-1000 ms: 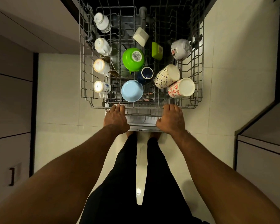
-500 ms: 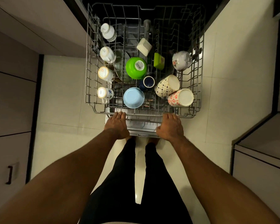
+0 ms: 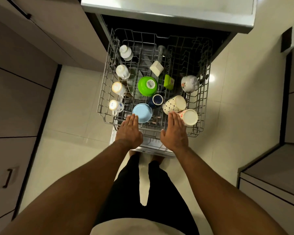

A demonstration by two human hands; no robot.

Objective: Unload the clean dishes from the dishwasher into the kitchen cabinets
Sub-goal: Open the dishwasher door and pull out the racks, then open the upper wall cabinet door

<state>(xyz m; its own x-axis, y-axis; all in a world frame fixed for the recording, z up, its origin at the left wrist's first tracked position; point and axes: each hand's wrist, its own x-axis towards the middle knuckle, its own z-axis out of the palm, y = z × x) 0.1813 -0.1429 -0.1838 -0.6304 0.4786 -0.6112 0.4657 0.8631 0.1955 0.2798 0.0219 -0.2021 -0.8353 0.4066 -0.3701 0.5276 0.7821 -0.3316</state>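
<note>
Dishes [image 3: 156,68] upside down in the pulled-out wire rack [image 3: 107,106]: white cups [image 3: 123,72] down the left side, green bowl [image 3: 147,86], navy cup [image 3: 157,100] and blue bowl [image 3: 142,113] mid-rack, dotted mug [image 3: 174,104] and flowered mug [image 3: 189,117] front right. Left hand [image 3: 130,131] flat, fingers straight, tips over the blue bowl's near edge. Right hand [image 3: 175,131] flat too, tips beside the flowered mug. Contact impossible to tell. Nothing held. Half a second ago both curled over the rack's front rail, now lifted off it.

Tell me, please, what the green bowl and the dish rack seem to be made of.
Green bowl: probably plastic, glossy; vivid even colour and a barcode sticker on its upturned base. Dish rack: likely coated metal wire, matte grey; thin crossed rods.
</note>
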